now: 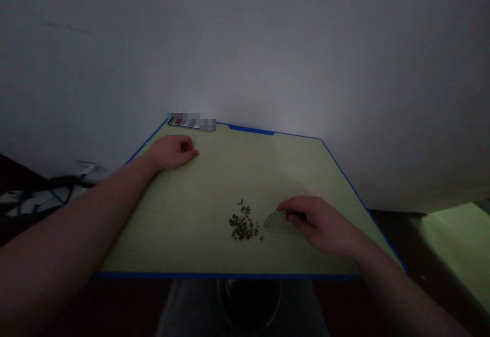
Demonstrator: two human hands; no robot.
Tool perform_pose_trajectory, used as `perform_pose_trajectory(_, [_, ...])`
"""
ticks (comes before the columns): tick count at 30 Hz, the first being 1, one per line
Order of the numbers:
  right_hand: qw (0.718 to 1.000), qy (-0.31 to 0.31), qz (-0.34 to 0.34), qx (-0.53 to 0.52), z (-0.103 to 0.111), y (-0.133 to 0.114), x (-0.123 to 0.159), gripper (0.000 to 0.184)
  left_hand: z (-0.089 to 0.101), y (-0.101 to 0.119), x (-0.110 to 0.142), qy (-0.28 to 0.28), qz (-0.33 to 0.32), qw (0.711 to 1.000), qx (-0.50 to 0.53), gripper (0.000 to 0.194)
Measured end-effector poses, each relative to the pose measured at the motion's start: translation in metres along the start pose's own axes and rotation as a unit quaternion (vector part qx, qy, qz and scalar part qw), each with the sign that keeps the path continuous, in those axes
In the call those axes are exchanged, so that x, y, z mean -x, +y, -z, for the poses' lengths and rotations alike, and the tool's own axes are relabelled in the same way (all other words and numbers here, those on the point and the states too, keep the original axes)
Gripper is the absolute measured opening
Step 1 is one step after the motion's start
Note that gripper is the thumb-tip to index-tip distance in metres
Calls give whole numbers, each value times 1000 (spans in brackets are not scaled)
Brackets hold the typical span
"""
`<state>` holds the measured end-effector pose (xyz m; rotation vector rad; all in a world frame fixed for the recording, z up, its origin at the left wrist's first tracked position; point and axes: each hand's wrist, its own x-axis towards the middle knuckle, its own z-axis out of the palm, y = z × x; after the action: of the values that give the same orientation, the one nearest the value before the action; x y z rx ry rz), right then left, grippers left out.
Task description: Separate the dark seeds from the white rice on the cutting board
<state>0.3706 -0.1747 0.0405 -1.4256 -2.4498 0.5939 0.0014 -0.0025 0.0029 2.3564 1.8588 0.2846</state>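
Observation:
On the pale green board table lies a small heap of dark greenish-brown bean-like grains (244, 227), with a few scattered at its edges. My right hand (316, 219) pinches a pair of curved grey tweezers (272, 218), whose tip is just right of the heap, apart from most of it. A spread of tiny whitish grains (311, 190) shows behind that hand, partly hidden by it. My left hand (172, 150) rests on the far left of the table with its fingers curled in, and nothing shows in them.
The table (184, 224) has a blue rim and stands against a grey wall. A phone (193, 123) lies at its far left corner. Below the near edge is a dark round container (249, 304). Black cables (65, 186) lie off to the left.

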Motion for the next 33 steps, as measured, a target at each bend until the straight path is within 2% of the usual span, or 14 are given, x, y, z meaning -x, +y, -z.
perform_pose_trajectory(3, [1000, 13, -10, -12, -1, 2, 3, 34, -1, -1, 0, -2, 2, 1000, -5, 43])
perform_pose_trajectory(8, [1000, 27, 5, -5, -8, 2, -7, 35, -1, -1, -1, -1, 2, 1000, -6, 43])
perform_pose_trajectory(14, [1000, -6, 6, 3, -2, -1, -3, 35, -3, -3, -1, 4, -5, 1000, 6, 46])
perform_pose_trajectory(22, [1000, 6, -7, 2, -2, -2, 2, 34, -1, -3, 0, 3, -3, 1000, -6, 44])
perform_pose_trajectory(30, [1000, -20, -3, -7, -1, 1, 5, 35, 0, -1, 1, -3, -2, 1000, -8, 45])
perform_pose_trajectory(33, [1000, -11, -12, -4, 0, 0, 9, 34, 0, -1, 0, -2, 0, 1000, -9, 45])
